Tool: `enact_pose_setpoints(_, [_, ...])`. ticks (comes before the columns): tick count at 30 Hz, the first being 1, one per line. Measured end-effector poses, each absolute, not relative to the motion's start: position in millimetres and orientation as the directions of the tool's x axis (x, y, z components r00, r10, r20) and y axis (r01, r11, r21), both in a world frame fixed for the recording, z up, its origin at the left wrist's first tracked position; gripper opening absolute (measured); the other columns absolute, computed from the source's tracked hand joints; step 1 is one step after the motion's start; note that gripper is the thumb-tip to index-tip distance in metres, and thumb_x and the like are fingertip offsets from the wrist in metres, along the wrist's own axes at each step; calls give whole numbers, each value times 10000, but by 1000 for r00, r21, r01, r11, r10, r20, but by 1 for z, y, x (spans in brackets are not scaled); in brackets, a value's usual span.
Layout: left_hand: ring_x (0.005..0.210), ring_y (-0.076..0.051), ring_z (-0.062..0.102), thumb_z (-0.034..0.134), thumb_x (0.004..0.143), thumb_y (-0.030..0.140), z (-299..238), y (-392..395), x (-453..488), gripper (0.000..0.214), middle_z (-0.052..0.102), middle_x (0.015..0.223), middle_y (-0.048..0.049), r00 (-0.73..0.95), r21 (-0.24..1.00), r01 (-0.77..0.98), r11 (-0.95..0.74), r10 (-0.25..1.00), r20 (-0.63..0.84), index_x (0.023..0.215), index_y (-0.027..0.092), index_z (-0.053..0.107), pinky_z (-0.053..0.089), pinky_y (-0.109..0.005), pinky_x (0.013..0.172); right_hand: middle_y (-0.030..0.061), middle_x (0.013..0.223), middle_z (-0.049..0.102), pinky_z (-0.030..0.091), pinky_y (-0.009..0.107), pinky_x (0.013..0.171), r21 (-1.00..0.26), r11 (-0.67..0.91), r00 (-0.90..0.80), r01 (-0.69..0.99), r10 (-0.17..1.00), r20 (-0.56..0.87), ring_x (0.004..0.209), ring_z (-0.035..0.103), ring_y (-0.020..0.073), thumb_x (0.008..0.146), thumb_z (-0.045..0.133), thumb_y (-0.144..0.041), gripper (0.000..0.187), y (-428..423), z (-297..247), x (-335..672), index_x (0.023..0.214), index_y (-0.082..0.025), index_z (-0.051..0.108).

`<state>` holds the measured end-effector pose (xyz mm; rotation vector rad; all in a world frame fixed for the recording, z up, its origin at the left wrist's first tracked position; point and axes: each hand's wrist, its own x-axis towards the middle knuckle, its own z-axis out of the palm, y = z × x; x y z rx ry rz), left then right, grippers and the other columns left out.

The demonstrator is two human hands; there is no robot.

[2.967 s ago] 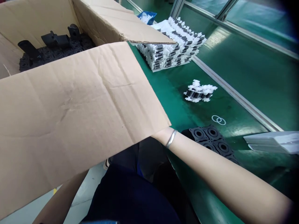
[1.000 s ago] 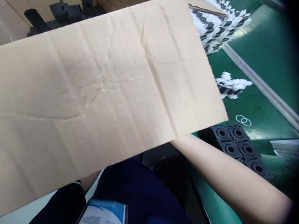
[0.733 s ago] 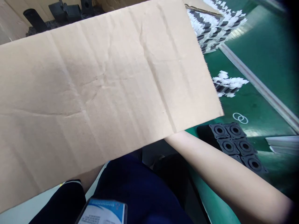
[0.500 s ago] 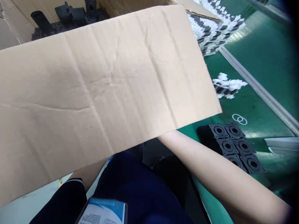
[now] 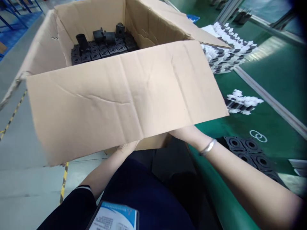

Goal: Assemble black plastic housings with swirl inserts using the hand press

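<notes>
A large open cardboard box [image 5: 144,28] stands in front of me, its near flap [image 5: 100,105] folded outward over both hands. My left hand [image 5: 129,147] reaches under the flap's lower edge against the box's near side; its fingers are hidden. To the right, my right hand [image 5: 183,131] also goes beneath the flap, fingers out of sight. Whether either hand grips the box cannot be made out. Inside sit rows of black square-flanged parts [image 5: 104,52], with several black tubular pieces [image 5: 82,41] lying on top.
A green work surface [image 5: 275,83] runs along the right. On it are black parts with white caps [image 5: 244,102], two white rings [image 5: 258,136] and a block of black flanged parts [image 5: 251,153]. Yellow-black tape [image 5: 64,183] marks the floor at left.
More of the box and its contents now shows, and the near flap looks smaller, set farther from me. Parts of both hands have come into view below the flap.
</notes>
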<state>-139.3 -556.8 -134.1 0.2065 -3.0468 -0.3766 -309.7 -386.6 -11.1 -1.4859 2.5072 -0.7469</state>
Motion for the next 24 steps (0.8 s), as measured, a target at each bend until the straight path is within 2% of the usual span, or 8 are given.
enact_pose_setpoints(2, [1232,-303,561,547,981,404,-129,-555,-135,476,587,1361,-146,-989,222,-115,968,-132,63,1413,207,509,407,-511,1068,162,1172,688,493,497,976,-466,392,-514,-793,-841,167,1155,609,345,942,467,-329,330,-370,-3,-316,1154,-190,678])
enact_pose_setpoints(4, [1255,-301,550,514,995,396,-123,-555,-132,499,591,1382,-139,-992,205,-76,976,-95,85,1467,246,459,380,-473,1086,163,1107,709,520,459,908,-485,412,-531,-771,-837,132,1076,647,330,928,454,-363,349,-353,3,-321,1107,-178,689])
enact_pose_setpoints(7, [1377,-272,445,504,998,372,-114,-556,-132,577,484,1516,-86,-992,180,14,984,-9,124,1539,287,322,307,-443,1149,118,925,741,538,363,733,-568,502,-588,-652,-808,-39,844,689,265,910,475,-455,371,-333,8,-321,1020,-185,706])
enact_pose_setpoints(10, [1483,-241,288,531,982,340,-108,-558,-135,658,350,1604,-73,-986,150,67,986,43,158,1565,245,241,228,-443,1202,86,845,728,509,310,632,-617,564,-631,-549,-764,-137,695,648,209,881,500,-573,467,-322,12,-310,1031,-178,696])
enact_pose_setpoints(13, [1522,-226,192,550,970,346,-106,-558,-135,682,282,1632,-81,-982,123,80,989,57,181,1563,221,238,186,-472,1221,73,803,705,491,291,607,-631,571,-615,-525,-767,-182,654,616,189,856,500,-639,528,-317,18,-291,1018,-173,688])
enact_pose_setpoints(17, [1526,-227,181,591,946,360,-106,-560,-135,735,270,1633,-95,-978,94,87,992,67,199,1564,206,225,201,-490,1219,53,751,680,479,280,597,-659,557,-579,-505,-785,-221,623,602,175,845,493,-651,532,-314,28,-271,1014,-178,667])
enact_pose_setpoints(22, [1531,-212,165,667,898,352,-105,-561,-129,816,276,1632,-97,-973,60,83,995,68,221,1566,214,219,195,-457,1230,54,808,685,503,281,637,-672,558,-578,-487,-783,-230,668,623,173,823,504,-670,556,-308,38,-257,1039,-180,654])
enact_pose_setpoints(24, [1536,-230,146,689,880,369,-105,-565,-115,840,271,1634,-95,-970,48,38,998,25,241,1567,234,224,161,-474,1237,62,840,698,513,288,651,-663,568,-572,-488,-782,-248,685,639,180,831,497,-638,536,-303,44,-253,1054,-175,651])
